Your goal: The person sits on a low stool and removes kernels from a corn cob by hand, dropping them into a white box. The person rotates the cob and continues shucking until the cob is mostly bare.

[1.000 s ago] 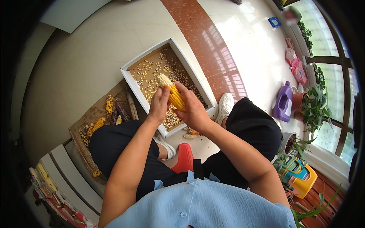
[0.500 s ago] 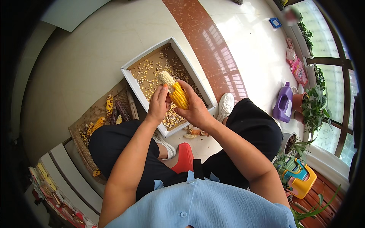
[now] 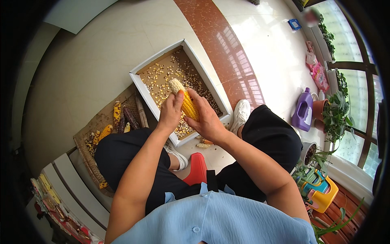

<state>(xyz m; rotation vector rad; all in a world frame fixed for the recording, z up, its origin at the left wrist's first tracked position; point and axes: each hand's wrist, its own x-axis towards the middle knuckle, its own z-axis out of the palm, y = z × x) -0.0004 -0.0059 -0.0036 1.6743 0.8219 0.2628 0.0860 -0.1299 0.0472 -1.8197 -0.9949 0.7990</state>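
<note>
A yellow corn cob (image 3: 189, 106) is held between my two hands above a shallow white-rimmed cardboard box (image 3: 138, 88). Its far end is bare and pale, while yellow kernels still cover the near part. My left hand (image 3: 171, 112) grips it from the left, the thumb pressed to the kernels close to the bare end. From the right my right hand (image 3: 206, 118) wraps round the kernel-covered part, its fingers partly hidden. Loose kernels (image 3: 156, 75) in white, yellow and dark shades lie scattered over the box floor.
Left of the box, a woven tray (image 3: 90, 150) holds several yellow and dark cobs (image 3: 130, 118). Stripped cobs (image 3: 204, 144) lie on the floor near my right shoe (image 3: 241, 115). A red stool (image 3: 196, 168) shows between my legs. A purple jug (image 3: 302, 110) and potted plants (image 3: 338, 112) line the right side.
The cob has dropped slightly toward me and is a little more upright. My left thumb has shifted right onto the kernels, and my right hand has moved slightly nearer my body.
</note>
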